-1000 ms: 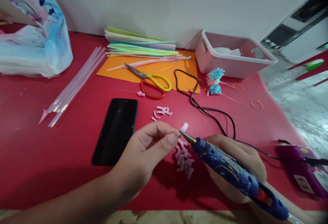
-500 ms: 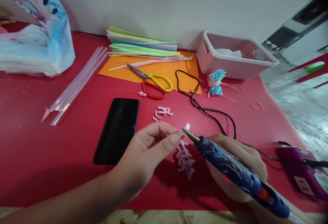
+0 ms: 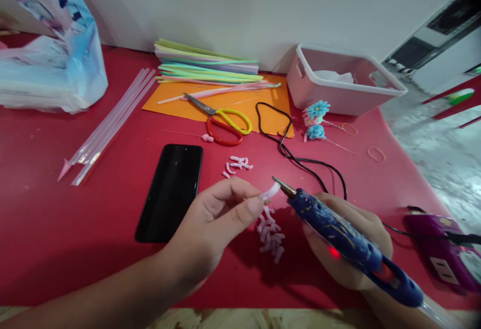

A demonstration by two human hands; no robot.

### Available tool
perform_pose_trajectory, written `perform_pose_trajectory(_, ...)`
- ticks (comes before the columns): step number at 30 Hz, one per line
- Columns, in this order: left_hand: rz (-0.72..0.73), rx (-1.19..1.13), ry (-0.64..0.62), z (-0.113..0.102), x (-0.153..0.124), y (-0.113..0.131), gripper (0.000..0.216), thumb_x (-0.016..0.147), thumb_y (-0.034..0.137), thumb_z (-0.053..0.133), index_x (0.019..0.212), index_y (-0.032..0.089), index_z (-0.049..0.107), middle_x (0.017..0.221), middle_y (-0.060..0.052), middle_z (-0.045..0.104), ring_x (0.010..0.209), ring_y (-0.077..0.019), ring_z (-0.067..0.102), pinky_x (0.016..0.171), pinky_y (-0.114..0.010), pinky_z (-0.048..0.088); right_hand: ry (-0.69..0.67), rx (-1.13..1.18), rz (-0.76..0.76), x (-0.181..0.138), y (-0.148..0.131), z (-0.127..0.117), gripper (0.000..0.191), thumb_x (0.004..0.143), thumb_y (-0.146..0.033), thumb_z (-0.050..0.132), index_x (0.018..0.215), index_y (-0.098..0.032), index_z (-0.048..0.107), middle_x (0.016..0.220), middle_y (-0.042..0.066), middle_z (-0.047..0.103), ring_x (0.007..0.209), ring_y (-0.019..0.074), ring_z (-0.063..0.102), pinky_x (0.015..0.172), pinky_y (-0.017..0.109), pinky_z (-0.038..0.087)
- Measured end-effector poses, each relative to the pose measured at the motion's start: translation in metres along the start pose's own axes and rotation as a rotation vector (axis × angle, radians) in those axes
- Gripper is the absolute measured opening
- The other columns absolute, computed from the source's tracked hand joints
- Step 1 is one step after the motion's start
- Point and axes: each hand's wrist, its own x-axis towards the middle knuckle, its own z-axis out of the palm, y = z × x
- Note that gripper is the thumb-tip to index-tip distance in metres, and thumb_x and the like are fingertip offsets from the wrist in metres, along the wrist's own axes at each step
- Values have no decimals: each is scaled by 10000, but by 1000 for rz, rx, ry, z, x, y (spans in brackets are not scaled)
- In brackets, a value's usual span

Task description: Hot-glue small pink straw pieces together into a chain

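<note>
Between thumb and fingertips, my left hand (image 3: 221,218) pinches a short pale-pink pipe cleaner piece (image 3: 271,191) whose bent end sticks out to the right. My right hand (image 3: 349,233) is wrapped round a blue glue gun (image 3: 338,236) with a red light showing on it. Its metal nozzle lies right by the tip of the pink piece; I cannot tell whether they touch. Below my left fingertips lies a pile of cut pink pipe cleaner pieces (image 3: 271,241). A smaller group of pink pieces (image 3: 237,164) rests a little farther back.
A black phone (image 3: 171,193) lies left of my hand. Scissors (image 3: 225,118) and pipe cleaners (image 3: 208,63) rest on orange paper (image 3: 165,98). Around are glue sticks (image 3: 112,123), a pink bin (image 3: 338,88), fuzzy flowers (image 3: 316,118), a black cord (image 3: 304,163) and a purple power strip (image 3: 439,249).
The glue gun's nozzle has moved slightly up and right, off the front of the pink piece, so more of that piece shows. My left hand stays nearly in place.
</note>
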Motion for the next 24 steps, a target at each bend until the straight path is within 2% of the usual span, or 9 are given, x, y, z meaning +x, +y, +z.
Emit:
perform_pose_trajectory(5, 26, 92, 100, 1, 1, -1, 134, 809, 322, 815, 755, 222, 742, 630, 69, 583, 569, -45, 427, 561, -149, 371, 97, 3, -47, -1, 0, 3, 250, 769, -24, 607, 892, -239, 574, 767, 8, 692, 598, 149, 671, 555, 228, 563)
perform_pose_trajectory(8, 51, 148, 145, 1, 2, -2, 127, 798, 311, 820, 736, 219, 758, 612, 66, 570, 567, -50, 418, 563, -159, 373, 14, 30, -68, -4, 2, 4, 209, 806, -48, 605, 922, -221, 594, 814, 45, 717, 651, 172, 699, 577, 244, 576)
perform_pose_trajectory(11, 52, 162, 131, 1, 1, -1, 122, 796, 323, 819, 763, 215, 774, 640, 53, 588, 588, -59, 436, 579, -168, 389, -66, 38, -86, -6, 5, 4, 211, 845, -36, 573, 960, -211, 601, 846, 53, 720, 696, 163, 710, 629, 236, 590)
perform_pose_trajectory(24, 72, 149, 72, 2, 0, 2, 128, 829, 270, 778, 724, 205, 744, 617, 54, 557, 572, -72, 409, 596, -190, 397, -98, 61, -3, -12, 6, 2, 282, 858, -74, 577, 1062, -265, 616, 904, 62, 738, 739, 212, 717, 683, 324, 615)
